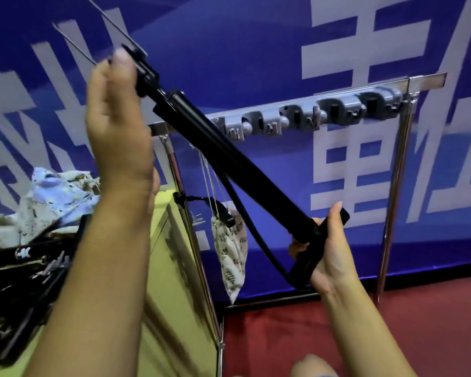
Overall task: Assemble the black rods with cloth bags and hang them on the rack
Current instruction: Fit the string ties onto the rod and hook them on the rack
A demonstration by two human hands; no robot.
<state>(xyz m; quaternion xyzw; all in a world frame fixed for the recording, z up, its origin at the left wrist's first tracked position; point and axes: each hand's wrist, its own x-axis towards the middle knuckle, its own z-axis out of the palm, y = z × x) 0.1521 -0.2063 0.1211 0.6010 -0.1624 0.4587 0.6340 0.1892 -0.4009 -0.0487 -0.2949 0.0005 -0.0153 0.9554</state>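
Long black metal rod (229,159): we are holding it slanted before grey-clipped steel rack (310,115). Left hand (117,118) pinching top end, right hand (329,251) curling round bottom handle. Risk: dangling floral cloth bag (231,257) snagging rack leg. Room opening rightward, over red floor (392,322).

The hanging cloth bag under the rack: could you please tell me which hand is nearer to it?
Right. The right hand grips the black rod's lower end just right of the cloth bag; the left hand holds the rod's top, well above and left.
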